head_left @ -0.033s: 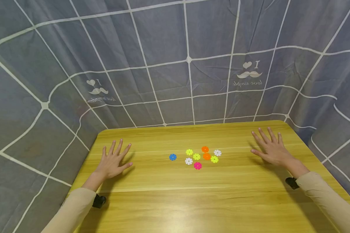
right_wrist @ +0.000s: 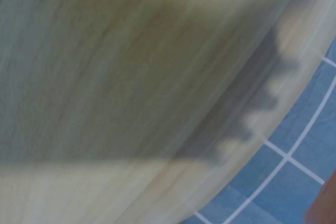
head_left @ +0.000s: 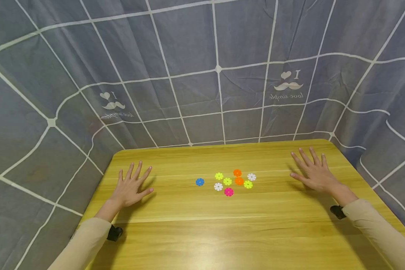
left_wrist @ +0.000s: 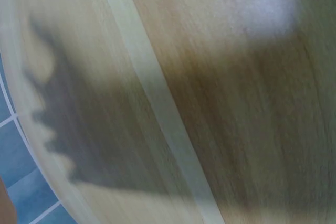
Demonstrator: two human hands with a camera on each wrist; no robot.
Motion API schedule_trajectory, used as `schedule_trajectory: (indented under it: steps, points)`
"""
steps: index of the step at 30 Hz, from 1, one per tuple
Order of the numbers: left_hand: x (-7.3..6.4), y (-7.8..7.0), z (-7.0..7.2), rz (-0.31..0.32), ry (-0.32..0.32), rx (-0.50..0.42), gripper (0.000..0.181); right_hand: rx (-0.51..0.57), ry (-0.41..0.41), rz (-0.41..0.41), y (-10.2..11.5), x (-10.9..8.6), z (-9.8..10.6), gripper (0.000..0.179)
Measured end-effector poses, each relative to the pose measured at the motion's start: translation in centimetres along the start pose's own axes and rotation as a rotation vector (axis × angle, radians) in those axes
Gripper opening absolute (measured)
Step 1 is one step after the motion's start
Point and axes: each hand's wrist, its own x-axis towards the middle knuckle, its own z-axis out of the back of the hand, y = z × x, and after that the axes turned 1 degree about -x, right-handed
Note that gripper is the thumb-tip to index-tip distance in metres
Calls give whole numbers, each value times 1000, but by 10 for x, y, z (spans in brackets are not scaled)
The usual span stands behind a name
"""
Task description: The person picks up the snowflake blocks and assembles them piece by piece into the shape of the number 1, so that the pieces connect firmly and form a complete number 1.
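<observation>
Several flat, notched plastic discs lie in a loose group around the middle of the table. A blue disc sits apart on the group's left, and a pink disc is closest to me. Among the others are a white disc, a yellow-green disc and an orange disc. Fingers spread, my left hand is over the table's left side, holding nothing. On the far right my right hand is likewise spread and holds nothing. Both wrist views show mainly hand shadows on the wood.
The wooden table has rounded far corners. A grey curtain with white grid lines hangs behind it and along both sides. Each wrist carries a small black camera, such as the left wrist camera.
</observation>
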Motion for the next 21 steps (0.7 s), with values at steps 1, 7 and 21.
schedule_trajectory:
  steps: [1,7,21]
  points:
    - [0,0,0,0,0,5,80,2,0,0,0,0,0,77]
    - [0,-1,0,-7,-5,19,79,13,0,-1,0,0,-1,76]
    - [-3,0,-4,-35,-53,13,77,13,15,6,5,0,0,78]
